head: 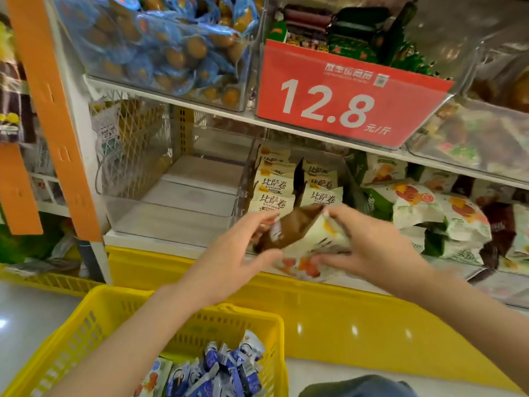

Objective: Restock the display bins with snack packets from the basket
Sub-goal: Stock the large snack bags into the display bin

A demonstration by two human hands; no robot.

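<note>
Both hands hold a small stack of brown-and-cream snack packets (pixel 303 233) in front of the lower shelf. My left hand (pixel 243 250) grips the brown end from the left. My right hand (pixel 369 242) grips the cream end from the right, fingers under the stack. Just behind stands a clear display bin (pixel 243 179) with matching cream packets (pixel 274 193) stacked in rows. A clear bin (pixel 171 207) to its left holds nothing. The yellow basket (pixel 94 316) sits below at the bottom left, with blue-and-white packets (pixel 226 371) in it.
A red price sign reading 12.8 (pixel 343 96) hangs on the upper shelf bin. Blue-wrapped snacks (pixel 160 44) fill the upper left bin. Green-and-white packets (pixel 429 213) lie in the bin to the right. An orange upright (pixel 54 110) stands at left. A yellow ledge (pixel 343 325) runs below the shelf.
</note>
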